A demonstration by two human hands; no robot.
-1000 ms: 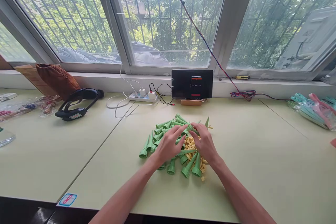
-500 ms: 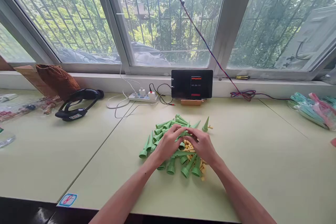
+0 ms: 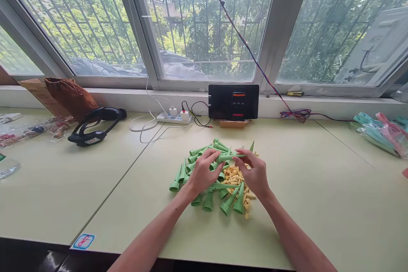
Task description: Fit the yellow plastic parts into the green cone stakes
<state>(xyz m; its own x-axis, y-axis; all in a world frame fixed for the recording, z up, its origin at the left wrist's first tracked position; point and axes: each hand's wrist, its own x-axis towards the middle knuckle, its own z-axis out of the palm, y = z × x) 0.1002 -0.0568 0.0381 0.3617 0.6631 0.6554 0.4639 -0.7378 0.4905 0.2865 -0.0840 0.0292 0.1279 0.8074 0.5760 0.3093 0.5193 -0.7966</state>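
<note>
A green plastic plant watering spike (image 3: 227,158) lies sideways between my two hands, above a pile. My left hand (image 3: 205,172) is closed on its wide capped end. At the narrow end, my right hand (image 3: 255,172) pinches near the tip with thumb and fingers; whether a small yellow part is also in that pinch is hidden. Several more green watering spikes (image 3: 208,202) lie on the table around and under my left hand. Small yellow plastic pegs (image 3: 233,175) are heaped between my hands. One spike (image 3: 251,146) stands upright behind my right hand.
A tablet (image 3: 233,102) showing a timer leans at the window sill. To its left are a white power strip (image 3: 175,118) and cables. Further left sit a black headset (image 3: 95,127) and a brown pouch (image 3: 68,97). Bagged teal and pink items (image 3: 382,131) lie at the right.
My hands have moved apart, the right one shifting right, so the spike between them now shows along its length. More of the yellow pegs is uncovered.
</note>
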